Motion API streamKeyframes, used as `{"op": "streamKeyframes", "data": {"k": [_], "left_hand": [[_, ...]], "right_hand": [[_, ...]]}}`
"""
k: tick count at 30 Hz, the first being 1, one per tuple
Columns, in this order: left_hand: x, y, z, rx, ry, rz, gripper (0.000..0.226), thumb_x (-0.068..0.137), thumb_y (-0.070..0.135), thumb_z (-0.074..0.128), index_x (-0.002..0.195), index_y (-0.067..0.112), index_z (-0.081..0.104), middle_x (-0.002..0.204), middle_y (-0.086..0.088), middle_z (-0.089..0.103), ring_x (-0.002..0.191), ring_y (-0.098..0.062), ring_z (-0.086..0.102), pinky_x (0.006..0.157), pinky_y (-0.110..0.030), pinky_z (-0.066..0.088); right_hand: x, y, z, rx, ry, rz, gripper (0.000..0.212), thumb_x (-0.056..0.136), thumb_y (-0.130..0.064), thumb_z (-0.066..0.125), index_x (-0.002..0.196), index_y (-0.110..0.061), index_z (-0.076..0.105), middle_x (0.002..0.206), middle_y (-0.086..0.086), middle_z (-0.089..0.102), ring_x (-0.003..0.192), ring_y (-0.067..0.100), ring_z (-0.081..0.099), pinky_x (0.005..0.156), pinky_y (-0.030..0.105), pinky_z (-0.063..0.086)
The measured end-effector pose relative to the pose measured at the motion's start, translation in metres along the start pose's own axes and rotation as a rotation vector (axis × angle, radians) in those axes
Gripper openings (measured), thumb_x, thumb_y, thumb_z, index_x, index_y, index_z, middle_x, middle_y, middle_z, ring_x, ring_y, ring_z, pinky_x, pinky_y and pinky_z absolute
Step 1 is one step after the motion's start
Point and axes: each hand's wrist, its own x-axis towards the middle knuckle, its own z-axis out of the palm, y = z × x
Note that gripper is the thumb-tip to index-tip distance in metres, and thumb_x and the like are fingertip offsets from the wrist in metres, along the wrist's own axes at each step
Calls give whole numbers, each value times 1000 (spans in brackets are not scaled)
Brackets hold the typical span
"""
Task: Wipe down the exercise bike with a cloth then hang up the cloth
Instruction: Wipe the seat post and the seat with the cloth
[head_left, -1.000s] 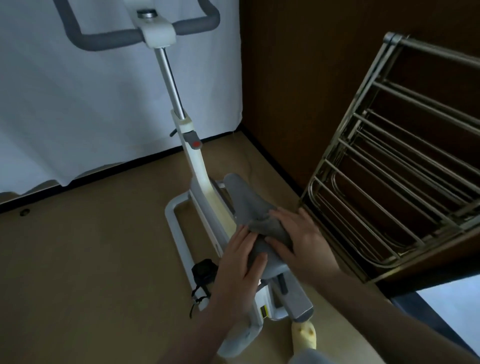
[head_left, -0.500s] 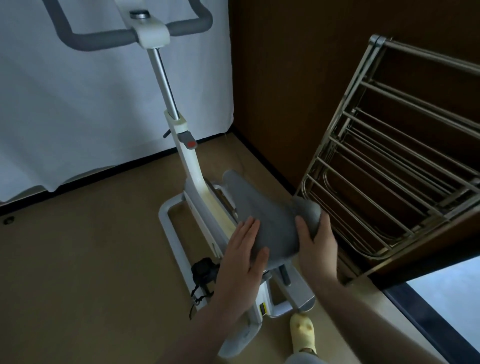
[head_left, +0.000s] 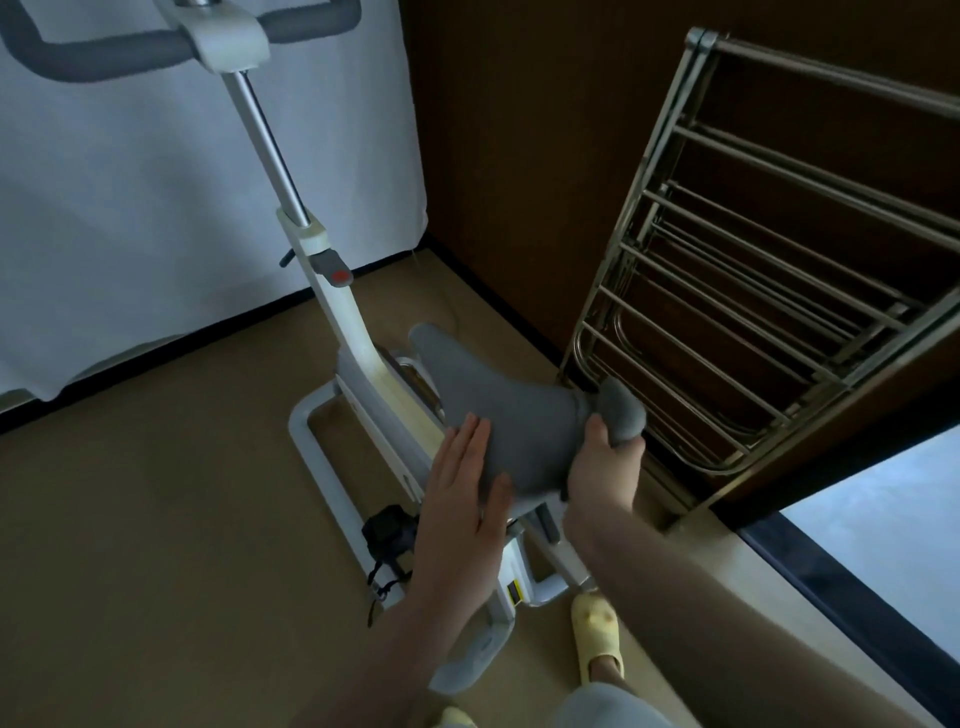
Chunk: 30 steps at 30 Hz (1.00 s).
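The white exercise bike (head_left: 332, 306) stands on the tan floor, its grey handlebars (head_left: 104, 57) at the top left. Its grey saddle (head_left: 498, 410) sits low in the middle of the view. My left hand (head_left: 462, 499) lies flat with spread fingers on the saddle's left rear side. At the saddle's right edge my right hand (head_left: 602, 467) grips a bunched grey cloth (head_left: 623, 410). The cloth sticks up past my fingers, close to the lowest bars of the metal drying rack (head_left: 727, 291).
The drying rack leans against a dark wooden wall (head_left: 519, 156) on the right. A white curtain (head_left: 156, 208) hangs behind the bike. A black pedal with a strap (head_left: 389, 535) is by the bike's frame. My foot in a yellow slipper (head_left: 597, 639) stands beside the base.
My right hand slid with the cloth from the top of the saddle across to its right edge and turned under it. My left hand stayed on the saddle's left side.
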Motion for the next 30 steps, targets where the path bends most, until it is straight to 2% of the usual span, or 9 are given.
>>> {"op": "streamKeyframes", "data": {"k": [3, 7, 10, 13, 14, 18, 24, 27, 30], "left_hand": [[0, 0, 0, 13, 3, 9, 58, 93, 43, 31, 150, 31, 22, 153, 25, 15, 140, 10, 4, 112, -13, 8], [0, 0, -2, -25, 26, 13, 57, 92, 47, 33, 147, 34, 25, 150, 27, 19, 140, 9, 10, 112, -16, 13], [-2, 9, -7, -253, 90, -48, 39, 101, 28, 44, 138, 36, 39, 142, 26, 35, 134, 10, 29, 110, -15, 30], [-4, 14, -14, -559, 189, -224, 31, 102, 20, 41, 127, 30, 55, 129, 5, 58, 119, -29, 52, 99, -38, 46], [-5, 16, -16, -639, 215, -267, 31, 102, 20, 39, 127, 25, 57, 127, 1, 61, 115, -31, 54, 93, -41, 50], [-4, 18, -19, -760, 254, -351, 30, 103, 22, 37, 121, 25, 61, 111, 17, 68, 107, 2, 60, 82, -15, 47], [-6, 5, -20, -786, 243, -457, 30, 102, 19, 39, 115, 23, 66, 117, 2, 66, 114, -11, 60, 99, -35, 47], [-7, 5, -23, -939, 251, -553, 24, 99, 19, 44, 96, 18, 68, 94, -1, 70, 88, -10, 66, 76, -22, 52], [-4, 6, -21, -1042, 298, -593, 25, 98, 22, 45, 92, 15, 68, 84, -4, 71, 73, -7, 67, 66, -22, 50]], "right_hand": [[22, -10, 2, -55, -23, 39, 31, 97, -30, 50, 125, -17, 47, 113, 5, 59, 104, 25, 58, 92, 41, 48], [-19, 21, -15, -233, -194, -359, 45, 95, -35, 51, 136, -23, 37, 133, -1, 50, 118, 17, 52, 97, 40, 47], [-7, 22, -24, -449, -221, -522, 55, 90, -52, 46, 136, -25, 38, 132, -3, 50, 121, 19, 49, 99, 46, 47], [-16, 20, -28, -648, -291, -800, 54, 92, -47, 47, 139, -21, 41, 146, -1, 43, 139, 17, 33, 115, 44, 30], [-22, 20, -28, -728, -379, -963, 53, 91, -46, 47, 138, -19, 45, 147, -2, 43, 141, 13, 29, 118, 41, 21], [-9, 3, -31, -991, -605, -1279, 53, 87, -50, 46, 132, -23, 52, 139, -7, 53, 137, 4, 33, 120, 30, 0], [-27, 24, -32, -995, -695, -1352, 47, 88, -41, 51, 130, -22, 54, 139, -5, 53, 139, 6, 29, 121, 32, 3], [-23, 11, -18, -1139, -844, -1491, 45, 90, -43, 45, 128, -24, 56, 136, -5, 56, 137, 12, 35, 120, 37, 8], [-22, -6, 6, -1232, -1119, -1583, 39, 88, -38, 50, 120, -19, 62, 127, -2, 61, 128, 17, 45, 118, 30, 3]]}}
